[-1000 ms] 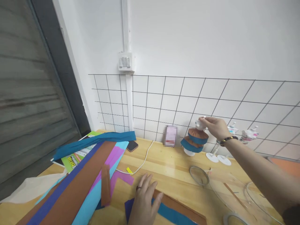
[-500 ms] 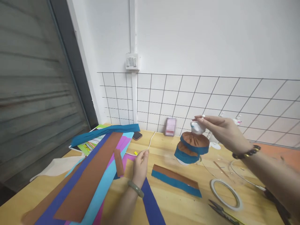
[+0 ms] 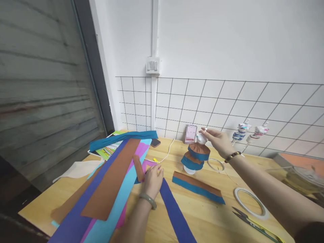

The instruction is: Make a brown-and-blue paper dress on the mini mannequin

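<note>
My right hand pinches the top of a small white figure between thumb and fingers. Below its white head hang two gathered tiers of brown and teal crepe paper, over a white round base. My left hand is low over the table, fingers bent downward and slightly apart, its fingertips partly hidden. Beside it lie a dark blue paper strip and a short brown strip. A white cord runs just beyond. Between the hands lies a folded brown-and-teal strip.
Long coloured paper strips cover the table's left side. At right are a tape roll, thread snips and a plastic container. Two decorated white figures on sticks and a propped phone stand by the wire grid.
My view has shifted right. The left hand has come down, away from the white cord it was touching. My right hand still grips the white figure, now lower and standing near the table surface.
</note>
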The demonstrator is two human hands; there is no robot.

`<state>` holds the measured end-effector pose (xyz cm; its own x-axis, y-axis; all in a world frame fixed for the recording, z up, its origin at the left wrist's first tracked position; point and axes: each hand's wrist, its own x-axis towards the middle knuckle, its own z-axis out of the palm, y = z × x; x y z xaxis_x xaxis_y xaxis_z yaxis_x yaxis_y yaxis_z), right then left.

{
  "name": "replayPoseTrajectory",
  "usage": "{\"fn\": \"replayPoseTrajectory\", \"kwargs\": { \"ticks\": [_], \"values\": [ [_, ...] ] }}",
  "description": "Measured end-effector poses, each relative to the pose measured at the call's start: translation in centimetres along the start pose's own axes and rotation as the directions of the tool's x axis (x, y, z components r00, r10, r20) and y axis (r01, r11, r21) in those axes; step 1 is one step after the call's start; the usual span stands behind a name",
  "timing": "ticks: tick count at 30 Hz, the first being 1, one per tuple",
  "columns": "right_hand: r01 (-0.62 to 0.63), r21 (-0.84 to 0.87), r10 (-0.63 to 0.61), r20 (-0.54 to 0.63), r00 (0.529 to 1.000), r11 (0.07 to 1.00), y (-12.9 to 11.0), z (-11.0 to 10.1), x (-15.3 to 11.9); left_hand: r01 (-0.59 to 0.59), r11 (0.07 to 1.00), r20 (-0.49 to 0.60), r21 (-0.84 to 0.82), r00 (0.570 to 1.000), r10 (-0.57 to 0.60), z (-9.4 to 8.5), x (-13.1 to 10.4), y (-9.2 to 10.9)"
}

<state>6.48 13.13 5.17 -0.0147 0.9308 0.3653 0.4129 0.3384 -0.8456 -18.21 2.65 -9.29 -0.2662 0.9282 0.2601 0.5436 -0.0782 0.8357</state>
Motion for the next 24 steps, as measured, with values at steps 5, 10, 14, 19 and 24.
{"fn": "replayPoseTrajectory", "kwargs": {
  "ticks": [5,10,14,19,24],
  "values": [
    [-0.022,0.022,0.021,0.026,0.999,1.000,0.2,0.0,0.1,-0.032,0.979,0.046,0.203,0.999,0.023,0.2,-0.4,0.0],
    [-0.034,0.020,0.033,0.046,0.998,0.999,-0.2,0.0,0.0,-0.080,0.952,0.090,0.296,0.994,0.055,0.2,-0.7,0.1],
    [-0.019,0.014,0.018,0.048,0.999,1.000,-0.3,-0.1,0.1,-0.117,0.936,0.107,0.332,0.991,0.086,0.2,-0.5,0.0],
    [-0.001,-0.024,0.001,-0.005,1.000,1.000,1.4,-2.7,-1.4,-0.175,0.919,0.113,0.353,0.983,0.144,-0.1,-0.3,0.0],
    [-0.068,-0.247,0.069,-0.006,0.998,0.967,5.3,-7.2,-6.8,-0.245,0.903,0.113,0.354,0.969,0.218,0.1,-0.6,1.0]
  ]
}}
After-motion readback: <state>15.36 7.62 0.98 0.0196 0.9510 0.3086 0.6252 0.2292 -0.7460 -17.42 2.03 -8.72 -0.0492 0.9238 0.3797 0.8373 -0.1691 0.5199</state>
